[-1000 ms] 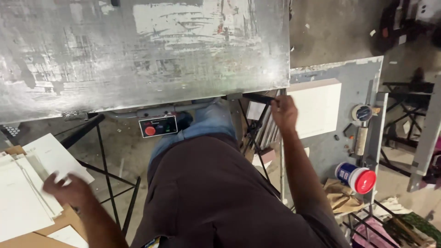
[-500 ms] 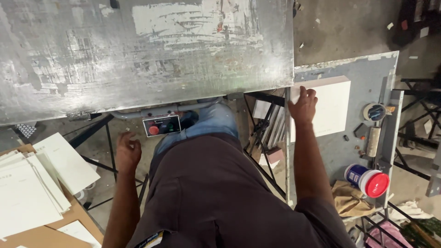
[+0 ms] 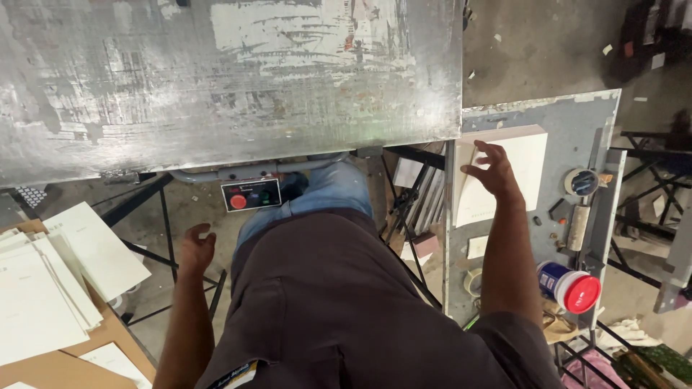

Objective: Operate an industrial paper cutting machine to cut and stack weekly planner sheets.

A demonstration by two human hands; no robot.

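My right hand [image 3: 491, 170] reaches over the grey side table [image 3: 569, 119] with fingers spread, touching the left part of a stack of white sheets [image 3: 520, 162]; it grips nothing that I can see. My left hand [image 3: 196, 247] hangs open by my left thigh, empty, below the red-and-green button box [image 3: 251, 194]. A scratched metal worktable [image 3: 216, 79] fills the upper left of the view. My dark shirt and blue jeans take up the middle.
White sheets [image 3: 50, 281] are fanned out on brown cardboard at the left. On the side table lie a tape roll [image 3: 580, 181], a roller [image 3: 578, 227] and a blue canister with a red lid [image 3: 569, 286]. Black metal frames stand under both tables.
My right hand has moved from the worktable's edge out to the right onto the white stack. My left hand came off the sheets at the left and now hangs by my thigh.
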